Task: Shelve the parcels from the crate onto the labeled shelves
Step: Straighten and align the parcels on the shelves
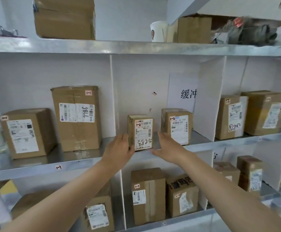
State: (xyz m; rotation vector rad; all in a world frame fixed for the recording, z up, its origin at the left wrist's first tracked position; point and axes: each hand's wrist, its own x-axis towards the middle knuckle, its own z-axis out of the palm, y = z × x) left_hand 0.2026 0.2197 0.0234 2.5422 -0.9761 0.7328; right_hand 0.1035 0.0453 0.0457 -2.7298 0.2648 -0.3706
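The left grip (119, 149) curls round the left edge of a small cardboard parcel (140, 132), thumb on its front face, fingers behind. The right grip (167, 146) is spread flat, fingers straight along the parcel's right side, thumb tip at its lower right corner. The parcel stands upright at the front edge of the middle shelf (86, 160), its label tagged 1-2 and marked 8825 by hand.

It shares its compartment with a second 1-2 box (178, 126), just to the right and further back, below a white sheet (181, 91) printed with characters. A white divider (113, 97) closes this compartment on the left. Beyond it, above a 1-1 shelf tag (59, 167), stand a squat 1-1 box (26, 133) and a tall 1-1 box (77, 118). Past the angled right divider (208, 97) sit two more boxes (231, 116).

The lower shelf (186, 220) holds further labelled boxes. The top shelf (119, 46) carries a large carton (64, 17), a paper cup (159, 30) and a grey bag (250, 32).
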